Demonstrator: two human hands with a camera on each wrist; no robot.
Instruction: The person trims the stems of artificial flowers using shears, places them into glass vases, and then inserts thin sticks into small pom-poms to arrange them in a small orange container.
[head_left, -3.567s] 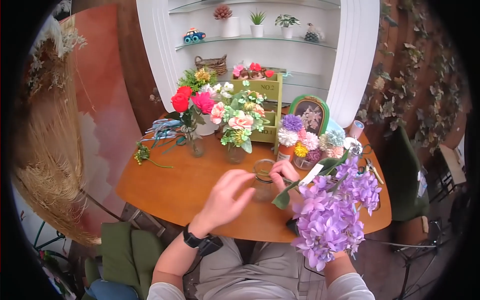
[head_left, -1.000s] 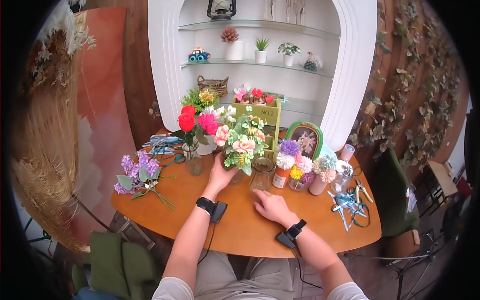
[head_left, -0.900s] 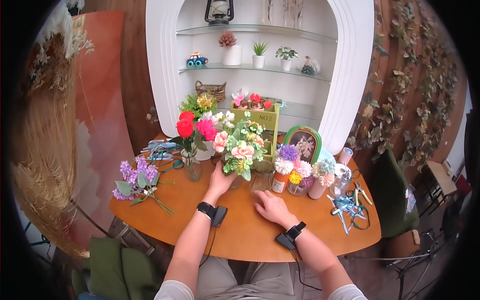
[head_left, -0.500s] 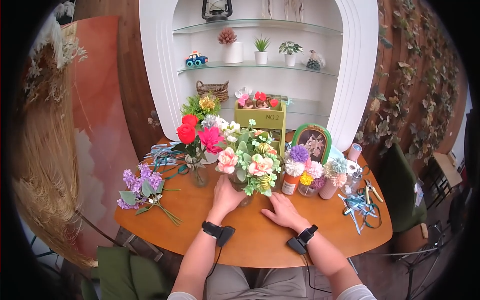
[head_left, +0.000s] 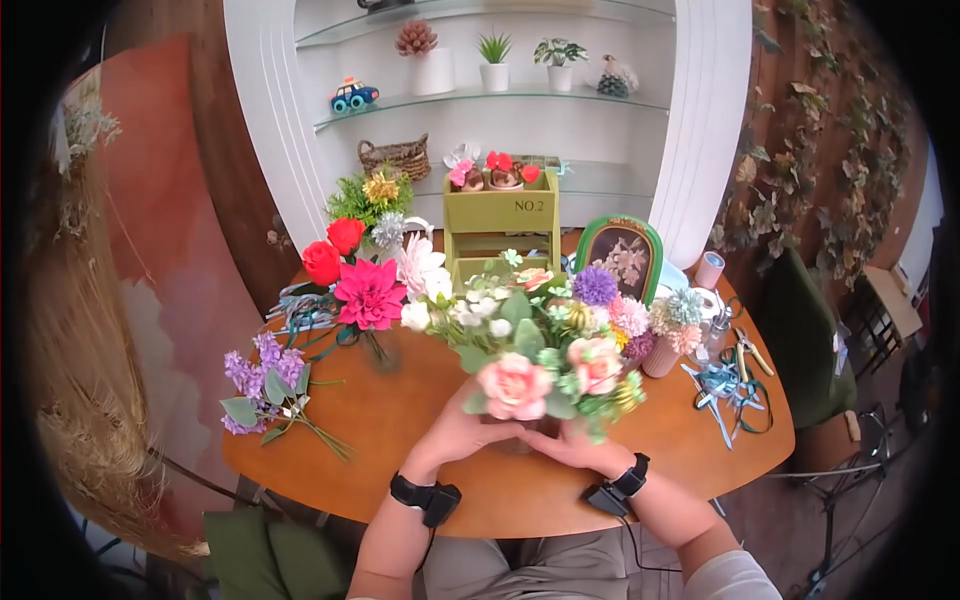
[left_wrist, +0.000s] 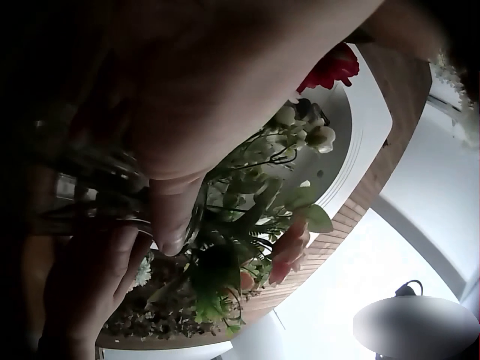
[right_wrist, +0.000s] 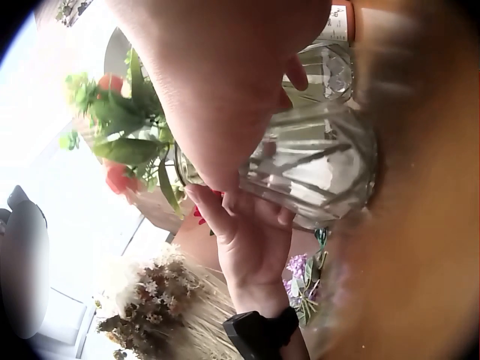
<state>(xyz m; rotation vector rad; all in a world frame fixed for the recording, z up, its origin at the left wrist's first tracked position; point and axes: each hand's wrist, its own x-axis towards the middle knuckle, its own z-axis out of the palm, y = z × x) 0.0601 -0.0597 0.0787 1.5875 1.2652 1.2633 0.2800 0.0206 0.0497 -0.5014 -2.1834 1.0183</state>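
A glass vase (right_wrist: 322, 161) with stems inside stands on the table, seen in the right wrist view. Its bouquet of pink roses (head_left: 515, 386), white blossoms and green leaves spreads above the hands in the head view and hides most of the vase. My left hand (head_left: 455, 430) holds the vase from the left, fingers wrapped round its upper part. From the right, my right hand (head_left: 580, 447) grips it too, the thumbs meeting at the near side. The left wrist view has the stems (left_wrist: 225, 217) rising just past my fingers.
Purple flowers (head_left: 265, 380) lie on the table's left. Behind them stand red and magenta flowers (head_left: 370, 294). A green box (head_left: 500, 212), an oval frame (head_left: 620, 262) and pompom flowers (head_left: 595, 287) are at the back. Ribbons (head_left: 725, 385) and pliers (head_left: 748, 350) lie right.
The purple flowers, earlier in my right hand, now lie on the table's left. The vase of pink roses has come nearer and to the right, and my right hand has joined the left on it.
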